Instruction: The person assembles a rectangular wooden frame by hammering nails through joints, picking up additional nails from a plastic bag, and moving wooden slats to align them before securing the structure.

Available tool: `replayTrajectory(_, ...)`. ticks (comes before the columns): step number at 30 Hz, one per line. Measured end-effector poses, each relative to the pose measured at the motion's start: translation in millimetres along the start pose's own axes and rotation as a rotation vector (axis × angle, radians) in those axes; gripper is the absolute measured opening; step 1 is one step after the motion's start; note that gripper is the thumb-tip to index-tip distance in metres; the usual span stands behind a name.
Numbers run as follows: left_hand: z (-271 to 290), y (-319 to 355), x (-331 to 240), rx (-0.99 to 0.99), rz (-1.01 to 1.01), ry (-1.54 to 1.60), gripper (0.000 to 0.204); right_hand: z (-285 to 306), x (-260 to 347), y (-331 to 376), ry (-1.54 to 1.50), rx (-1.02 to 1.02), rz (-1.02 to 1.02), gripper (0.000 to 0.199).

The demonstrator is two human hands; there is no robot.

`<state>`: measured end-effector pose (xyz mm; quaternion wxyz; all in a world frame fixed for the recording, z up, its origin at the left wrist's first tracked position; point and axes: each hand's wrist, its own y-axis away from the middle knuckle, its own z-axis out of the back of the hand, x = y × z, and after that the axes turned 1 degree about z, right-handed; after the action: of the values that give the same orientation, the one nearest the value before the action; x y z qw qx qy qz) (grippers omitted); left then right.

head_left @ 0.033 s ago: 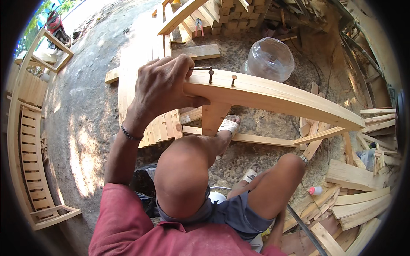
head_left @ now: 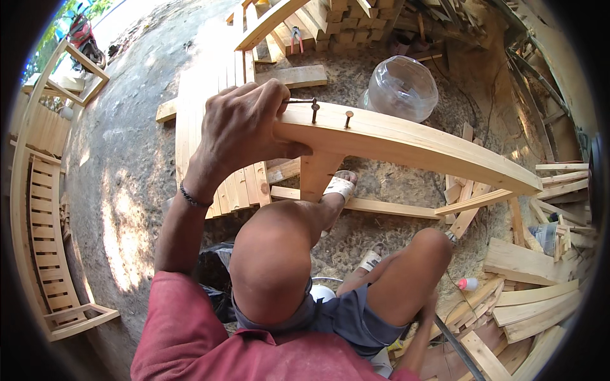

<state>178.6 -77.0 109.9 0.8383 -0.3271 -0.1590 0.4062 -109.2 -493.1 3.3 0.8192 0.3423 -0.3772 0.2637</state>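
Observation:
My left hand (head_left: 244, 117) is closed around the left end of a pale wooden plank (head_left: 413, 140), its thumb below on the front face. A dark nail (head_left: 297, 101) sticks out sideways from between its fingers. Two more nails stand partly driven in the plank's top edge: one nail (head_left: 315, 115) close to the hand, another nail (head_left: 348, 119) a little to the right. The plank forms one side of a frame with a short crosspiece (head_left: 319, 174) under it. Beside my right thigh, my right hand (head_left: 428, 311) is low by a dark metal bar (head_left: 459, 346); its fingers are hidden.
A clear plastic tub (head_left: 403, 89) stands beyond the plank. Pliers (head_left: 296, 39) lie among timber at the back. Loose boards (head_left: 540, 305) and a small pink-capped bottle (head_left: 468, 284) are at right. A slatted wooden frame (head_left: 44, 235) stands far left.
My right hand has come up slightly beside my right thigh, and more of it shows. My left hand, the plank and the nails stay where they were.

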Motion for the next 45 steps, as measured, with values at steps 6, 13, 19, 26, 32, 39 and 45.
replayTrajectory(6, 1, 9, 5, 0.035, 0.057, 0.021, 0.069, 37, 68, 7, -0.448, -0.009, 0.399, 0.036)
replayTrajectory(13, 6, 8, 0, 0.015, 0.057, 0.049, 0.067, -15, 229, 37, 0.132, 0.416, 0.74, 0.031)
replayTrajectory(19, 8, 12, 1, 0.018, 0.051, 0.039, 0.069, -60, 308, 46, 0.391, 0.533, 0.999, 0.033)
replayTrajectory(26, 7, 12, 0, 0.009, 0.041, 0.054, 0.069, -62, 328, 38, 0.617, 0.566, 0.981, 0.028)
replayTrajectory(32, 6, 12, -1, -0.029, 0.015, 0.068, 0.068, 2, 382, 62, 0.193, 0.235, 1.373, 0.038)
replayTrajectory(39, 6, 14, 0, -0.021, 0.014, 0.062, 0.069, -75, 306, 16, 0.716, 0.582, 0.963, 0.029)
replayTrajectory(45, 6, 11, 6, 0.053, 0.038, 0.044, 0.07, -60, 335, 36, 0.501, 0.496, 0.877, 0.027)
